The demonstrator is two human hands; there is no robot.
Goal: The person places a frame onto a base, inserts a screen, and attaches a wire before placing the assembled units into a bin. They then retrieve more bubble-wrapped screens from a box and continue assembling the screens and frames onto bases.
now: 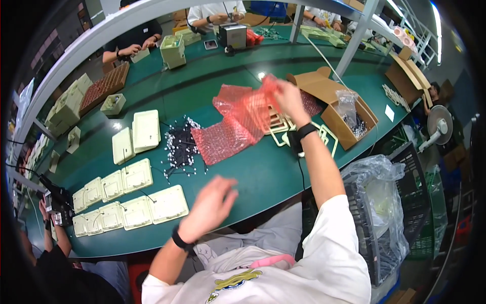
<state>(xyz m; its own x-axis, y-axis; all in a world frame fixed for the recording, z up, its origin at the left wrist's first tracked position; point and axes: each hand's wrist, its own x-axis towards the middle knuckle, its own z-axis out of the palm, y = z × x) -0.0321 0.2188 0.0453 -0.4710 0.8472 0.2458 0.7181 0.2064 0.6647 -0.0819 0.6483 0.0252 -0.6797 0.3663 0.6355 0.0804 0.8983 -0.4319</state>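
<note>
My right hand [292, 101] is closed on the upper end of a red bubble wrap sheet [223, 142] and lifts it off the green table. The lower part of the wrap lies flat. Partly under and behind it are several cream rectangular frames [277, 138]. My left hand [210, 202] hangs over the table's near edge, slightly blurred, its fingers apart with nothing in them. Left of the wrap is a heap of short black leads with white tips [179, 147]. Two rows of cream flat housings [136, 175] with thin wires lie farther left, nearest to my left hand.
An open cardboard box [340, 124] with plastic bags and small parts stands to the right. Two cream covers [146, 130] lie beyond the housings. A lined black crate [367, 218] sits right of my seat. Co-workers sit across and at left; a metal post [357, 38] rises at the back.
</note>
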